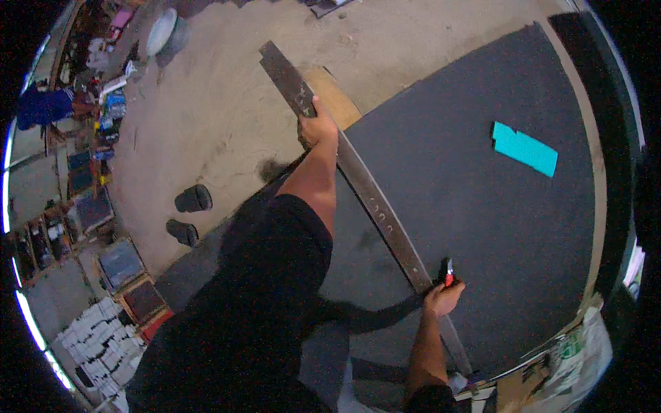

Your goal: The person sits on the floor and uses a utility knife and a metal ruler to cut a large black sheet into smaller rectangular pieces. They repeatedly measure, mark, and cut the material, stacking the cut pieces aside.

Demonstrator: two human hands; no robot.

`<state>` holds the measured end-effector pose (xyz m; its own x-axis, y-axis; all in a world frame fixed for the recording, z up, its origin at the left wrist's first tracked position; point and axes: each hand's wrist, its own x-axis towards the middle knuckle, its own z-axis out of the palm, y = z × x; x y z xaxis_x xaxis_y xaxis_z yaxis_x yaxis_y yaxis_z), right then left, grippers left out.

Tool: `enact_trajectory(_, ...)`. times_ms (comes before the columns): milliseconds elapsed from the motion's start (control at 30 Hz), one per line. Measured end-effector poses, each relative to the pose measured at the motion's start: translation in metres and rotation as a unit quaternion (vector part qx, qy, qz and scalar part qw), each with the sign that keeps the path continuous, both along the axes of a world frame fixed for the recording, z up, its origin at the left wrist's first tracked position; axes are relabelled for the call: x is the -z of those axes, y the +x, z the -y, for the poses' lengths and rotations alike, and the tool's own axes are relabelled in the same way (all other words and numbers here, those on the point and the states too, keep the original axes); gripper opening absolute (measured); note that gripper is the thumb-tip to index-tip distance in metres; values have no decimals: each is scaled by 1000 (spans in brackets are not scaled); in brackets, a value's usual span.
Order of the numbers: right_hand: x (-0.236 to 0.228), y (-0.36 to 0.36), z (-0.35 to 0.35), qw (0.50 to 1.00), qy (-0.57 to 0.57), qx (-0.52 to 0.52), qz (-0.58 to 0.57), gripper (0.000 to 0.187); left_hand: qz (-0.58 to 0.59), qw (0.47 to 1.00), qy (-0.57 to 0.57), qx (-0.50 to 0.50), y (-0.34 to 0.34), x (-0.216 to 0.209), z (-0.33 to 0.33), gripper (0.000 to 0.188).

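A long flat metal straightedge (375, 199) lies slantwise across a large dark grey sheet (482, 213), its far end reaching past the sheet's edge. Toward that far end, my left hand (319, 129) is closed round the straightedge, thumb on top and fingers partly hidden beneath. My right hand (444, 299) rests near the straightedge's near end, closed on a small red utility knife (449, 277). The knife's metal tip points away from me, just right of the bar, over the sheet. Whether the blade touches the sheet I cannot tell.
A teal piece of flat material (525, 149) lies on the sheet at the right. Tan board (334, 96) shows beyond the sheet's edge. Two dark slippers (193, 198) sit on the floor at left, near cluttered shelves (113, 265). A plastic bag (582, 354) occupies the near right corner.
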<state>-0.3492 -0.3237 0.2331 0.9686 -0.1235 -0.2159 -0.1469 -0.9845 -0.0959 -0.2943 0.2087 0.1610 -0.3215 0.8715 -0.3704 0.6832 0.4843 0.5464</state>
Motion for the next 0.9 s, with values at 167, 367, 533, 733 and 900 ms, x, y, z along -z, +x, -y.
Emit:
enact_trajectory(167,-43,48,-98,944,246,-75,-206,36,-61,998,-18,-1,9,-23,16,84)
enact_trajectory(367,-68,84,-263,893,191,-336,-231,57,-62,998,-1,-7,12,-32,21,85)
enact_trajectory(533,-76,95,-348,850,62,-444,-275,69,-68,997,17,-23,11,-20,29,83)
enact_trajectory(733,-69,95,-380,861,15,-395,-321,31,-43,999,16,-2,9,-28,33,80)
enact_trajectory(900,-59,91,-384,866,16,-379,-327,18,-40,999,22,-7,9,-30,39,82)
